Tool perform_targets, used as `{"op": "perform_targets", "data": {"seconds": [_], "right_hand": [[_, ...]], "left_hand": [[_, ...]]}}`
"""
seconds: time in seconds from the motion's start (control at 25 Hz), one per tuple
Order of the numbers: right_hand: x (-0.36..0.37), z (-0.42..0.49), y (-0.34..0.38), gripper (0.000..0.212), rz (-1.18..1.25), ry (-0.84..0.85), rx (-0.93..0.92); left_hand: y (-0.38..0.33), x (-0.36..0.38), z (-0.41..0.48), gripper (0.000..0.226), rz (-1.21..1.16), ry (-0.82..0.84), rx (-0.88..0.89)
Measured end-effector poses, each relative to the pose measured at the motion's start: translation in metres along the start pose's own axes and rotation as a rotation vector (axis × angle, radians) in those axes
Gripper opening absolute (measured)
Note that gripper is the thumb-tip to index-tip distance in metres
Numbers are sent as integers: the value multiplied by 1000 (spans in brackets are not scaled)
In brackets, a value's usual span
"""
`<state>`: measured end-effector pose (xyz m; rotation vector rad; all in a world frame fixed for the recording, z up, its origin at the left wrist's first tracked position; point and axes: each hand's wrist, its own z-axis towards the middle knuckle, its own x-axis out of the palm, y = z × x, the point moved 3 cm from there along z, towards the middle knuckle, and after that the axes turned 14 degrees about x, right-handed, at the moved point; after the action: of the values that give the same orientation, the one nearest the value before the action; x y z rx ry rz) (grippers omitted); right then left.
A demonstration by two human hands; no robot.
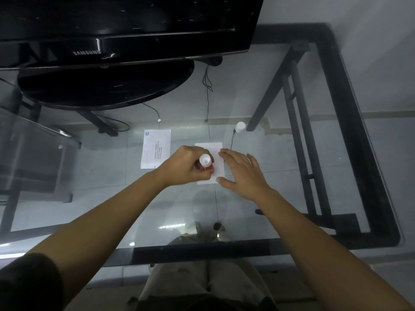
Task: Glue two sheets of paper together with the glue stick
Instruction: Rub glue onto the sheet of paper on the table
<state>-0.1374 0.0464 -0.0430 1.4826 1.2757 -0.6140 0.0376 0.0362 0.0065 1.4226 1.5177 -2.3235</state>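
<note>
Two sheets lie on the glass table [280, 194]. A printed sheet with a blue logo [156, 147] is at centre left. A plain white sheet [212, 149] lies to its right, partly covered by both hands. My left hand [187, 164] is shut on a glue stick [205, 161] with a white end and red body, held upright over the white sheet's left edge. My right hand [241, 170] rests flat with spread fingers on the sheet's right side. A white cap [240, 126] stands behind the sheet.
A black Samsung monitor [125, 25] on a wide round base [105, 86] fills the far left. Thin cables [207, 97] run across the glass toward the sheets. The black table frame [350, 131] borders the right and near edges.
</note>
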Motion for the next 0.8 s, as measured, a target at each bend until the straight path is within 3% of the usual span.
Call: {"op": "perform_targets", "data": {"seconds": [0.2, 0.44, 0.68, 0.8], "right_hand": [[1, 0, 0, 69, -7, 9, 14], [-1, 1, -1, 74, -38, 14, 30], [-2, 1, 1, 77, -71, -1, 37], [-1, -1, -1, 82, -75, -24, 94]], "left_hand": [[24, -26, 30, 18, 30, -173, -103], [2, 7, 0, 15, -40, -20, -22], [24, -19, 30, 16, 53, -195, -94], [13, -6, 20, 15, -11, -153, -65]]}}
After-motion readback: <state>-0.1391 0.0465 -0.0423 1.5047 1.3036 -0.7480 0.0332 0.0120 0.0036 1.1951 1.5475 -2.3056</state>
